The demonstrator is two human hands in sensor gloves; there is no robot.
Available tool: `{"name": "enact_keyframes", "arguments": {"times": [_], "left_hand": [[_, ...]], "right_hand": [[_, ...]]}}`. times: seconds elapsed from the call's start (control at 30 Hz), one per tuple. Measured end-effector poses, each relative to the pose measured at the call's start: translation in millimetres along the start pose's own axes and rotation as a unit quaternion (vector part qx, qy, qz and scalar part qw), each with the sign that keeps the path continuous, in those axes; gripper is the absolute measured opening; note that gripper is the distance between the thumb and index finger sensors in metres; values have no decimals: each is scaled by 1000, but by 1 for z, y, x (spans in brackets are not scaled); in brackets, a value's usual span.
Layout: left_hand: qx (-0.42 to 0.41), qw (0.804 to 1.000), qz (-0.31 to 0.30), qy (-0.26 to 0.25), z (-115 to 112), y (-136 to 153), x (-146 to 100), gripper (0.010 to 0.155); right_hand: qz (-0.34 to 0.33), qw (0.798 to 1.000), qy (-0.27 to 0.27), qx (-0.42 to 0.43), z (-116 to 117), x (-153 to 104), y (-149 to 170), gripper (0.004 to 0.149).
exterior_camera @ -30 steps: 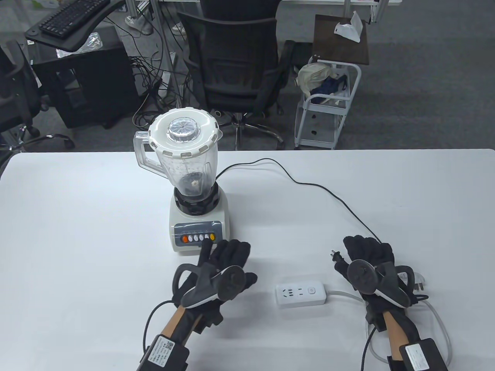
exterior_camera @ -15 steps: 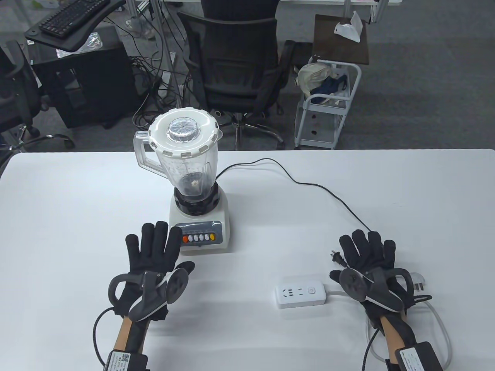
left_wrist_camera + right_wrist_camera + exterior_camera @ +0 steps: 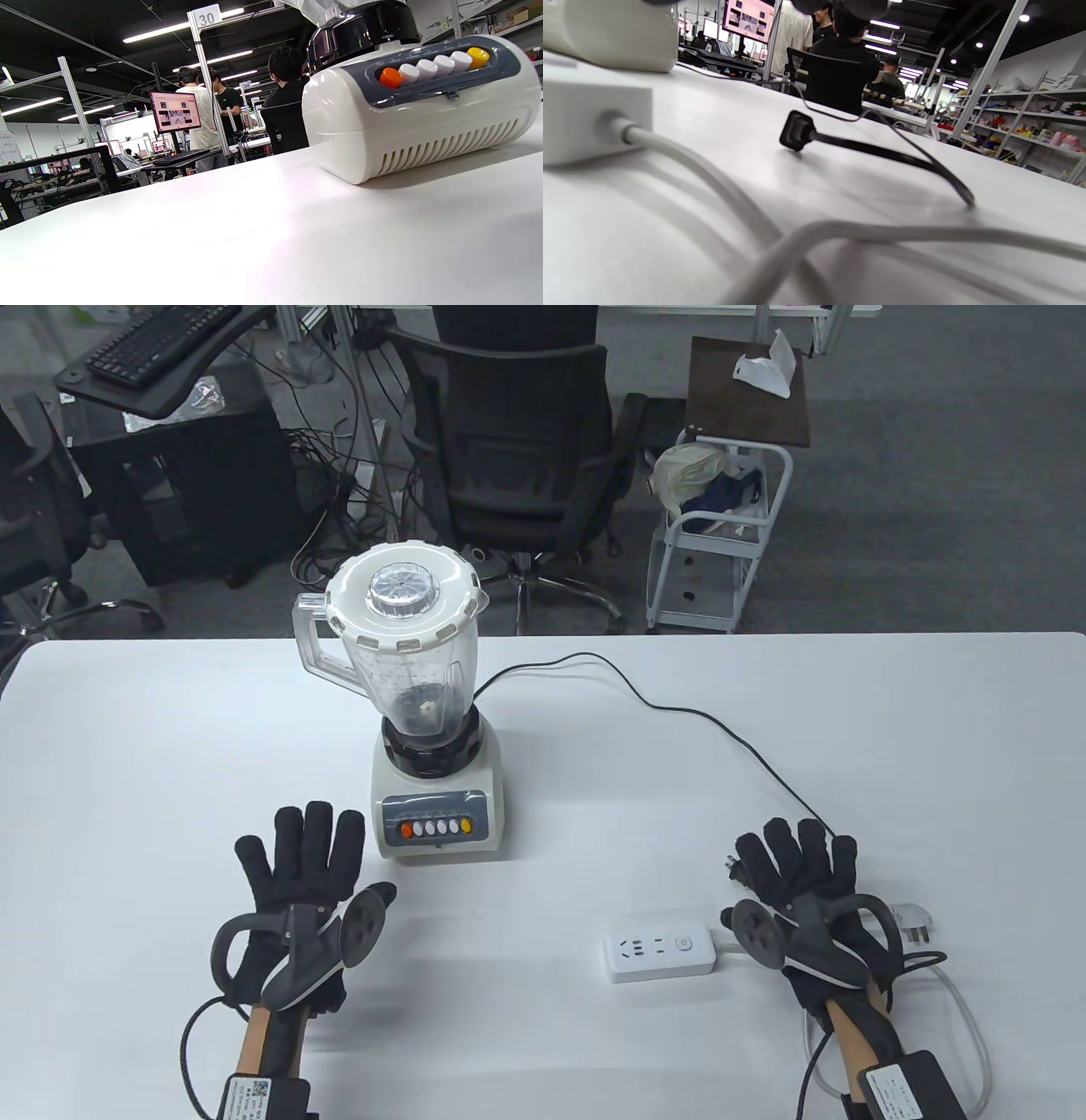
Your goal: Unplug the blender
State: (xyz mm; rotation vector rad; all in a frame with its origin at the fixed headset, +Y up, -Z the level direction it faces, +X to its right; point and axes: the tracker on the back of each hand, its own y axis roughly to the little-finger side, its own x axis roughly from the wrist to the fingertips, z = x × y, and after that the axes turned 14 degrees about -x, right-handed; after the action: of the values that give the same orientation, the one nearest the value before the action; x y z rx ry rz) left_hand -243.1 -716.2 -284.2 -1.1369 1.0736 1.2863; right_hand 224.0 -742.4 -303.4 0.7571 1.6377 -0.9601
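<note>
Left hand (image 3: 297, 882) and right hand (image 3: 797, 891) lie flat, fingers spread, palms down.

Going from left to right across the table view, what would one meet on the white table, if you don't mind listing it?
Left hand → blender → power strip → right hand → white plug.

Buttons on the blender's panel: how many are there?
6, in one row on the blender base's grey front panel: an orange button at its left end, four white ones in the middle, a yellow one at the right end. None looks hidden.
</note>
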Motion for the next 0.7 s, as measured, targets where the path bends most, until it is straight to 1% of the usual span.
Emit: {"name": "enact_keyframes", "arguments": {"times": [0.7], "left_hand": [[1, 1000, -1, 2, -1, 0, 0, 88]], "right_hand": [[-10, 1000, -8, -7, -2, 0, -5, 84]]}}
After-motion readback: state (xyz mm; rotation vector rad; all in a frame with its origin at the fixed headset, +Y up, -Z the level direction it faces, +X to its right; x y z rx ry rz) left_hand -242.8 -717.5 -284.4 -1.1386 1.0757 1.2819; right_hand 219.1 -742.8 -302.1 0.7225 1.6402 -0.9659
